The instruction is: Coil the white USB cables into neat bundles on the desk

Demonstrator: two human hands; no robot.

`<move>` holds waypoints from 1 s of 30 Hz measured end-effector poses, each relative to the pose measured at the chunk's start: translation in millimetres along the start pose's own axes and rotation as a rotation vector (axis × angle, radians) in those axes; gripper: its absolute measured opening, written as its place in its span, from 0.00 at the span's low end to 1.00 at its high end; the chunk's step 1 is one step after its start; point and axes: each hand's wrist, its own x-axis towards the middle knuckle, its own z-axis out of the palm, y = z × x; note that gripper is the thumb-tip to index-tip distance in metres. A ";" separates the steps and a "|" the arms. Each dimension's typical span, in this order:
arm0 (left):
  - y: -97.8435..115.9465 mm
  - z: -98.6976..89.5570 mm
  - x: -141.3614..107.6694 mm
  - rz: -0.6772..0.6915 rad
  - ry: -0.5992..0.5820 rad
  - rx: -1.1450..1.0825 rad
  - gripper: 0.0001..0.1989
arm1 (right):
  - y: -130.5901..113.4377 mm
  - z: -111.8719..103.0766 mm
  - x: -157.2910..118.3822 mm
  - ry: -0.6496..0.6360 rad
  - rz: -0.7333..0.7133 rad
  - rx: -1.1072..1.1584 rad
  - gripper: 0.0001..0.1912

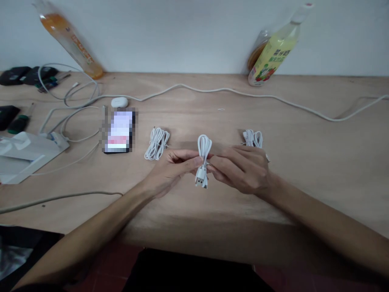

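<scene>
Cable bundle (204, 147), pinched by the fingers of left hand (172, 172) and right hand (244, 168) midway between the tabletop's (319, 162) near and far edges. Right hand partly hides right-hand coil (253, 138); left-hand coil (156, 142) lies near phone (120, 129). Far edge: orange bottle (71, 42), yellow-labelled bottle (272, 56). White bundles: three; phone: one.

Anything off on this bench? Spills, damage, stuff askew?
No spill or damage visible. One small oddity: a thin white loop lies loose on the table, beyond the cable bundle in the hands; possibly a stray tie. The orange bottle and yellow bottle lean outward, probably lens distortion.
</scene>
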 end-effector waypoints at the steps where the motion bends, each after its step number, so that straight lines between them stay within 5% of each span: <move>1: -1.0 -1.3 0.5 0.031 0.018 0.032 0.20 | -1.4 -0.2 0.3 -0.025 0.053 0.018 0.08; 13: -5.6 -6.1 5.0 0.149 0.148 0.137 0.15 | -13.4 0.5 16.4 -0.093 0.779 0.934 0.17; 20: -2.8 -5.7 3.5 0.170 0.275 0.222 0.15 | -9.7 3.2 17.6 -0.132 0.877 1.147 0.19; 30: -0.3 -3.3 -0.3 0.217 0.273 0.299 0.13 | -12.0 -1.8 19.4 -0.171 0.854 0.968 0.16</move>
